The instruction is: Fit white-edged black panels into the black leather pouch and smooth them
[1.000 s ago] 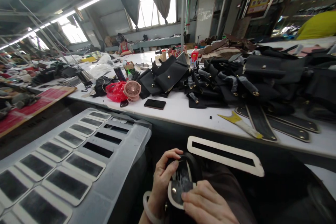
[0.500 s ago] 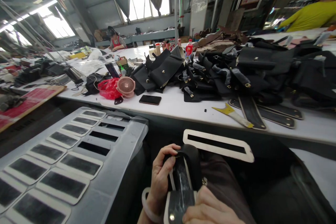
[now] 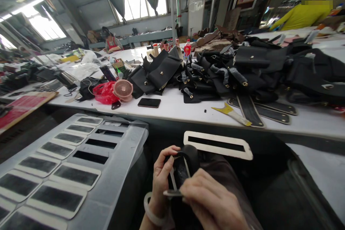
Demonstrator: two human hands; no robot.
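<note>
- The long white worktable (image 3: 172, 109) runs across in front of you, left to right, its near edge just beyond your knees.
- A big heap of black leather bag parts (image 3: 242, 68) covers the table's right half; flat black straps (image 3: 250, 109) with metal studs lie at its near edge, and a yellow-tipped scraper (image 3: 231, 113) rests just beside them.
- To your left sits a grey rack (image 3: 126, 151) with rows of white-framed black panels (image 3: 75, 174) laid in its slots.
- A white frame template (image 3: 217, 145) with a long dark slot lies just past your hands, below the table edge.
- On the table's left part, a red plastic bag (image 3: 104, 93) touches a small pink fan (image 3: 123, 89), with a black phone (image 3: 149, 102) near them.
- Your right hand (image 3: 212, 203) is closed, fingers curled down over the near end of the black leather piece (image 3: 185, 165) in your lap, pinching its pale edge.
- Your left hand (image 3: 161, 179), a pale bangle (image 3: 151, 212) on the wrist, wraps round the piece's left side, thumb and forefinger bent over its rounded far end.
- The piece stands tilted between both hands, its shiny black face towards you.
</note>
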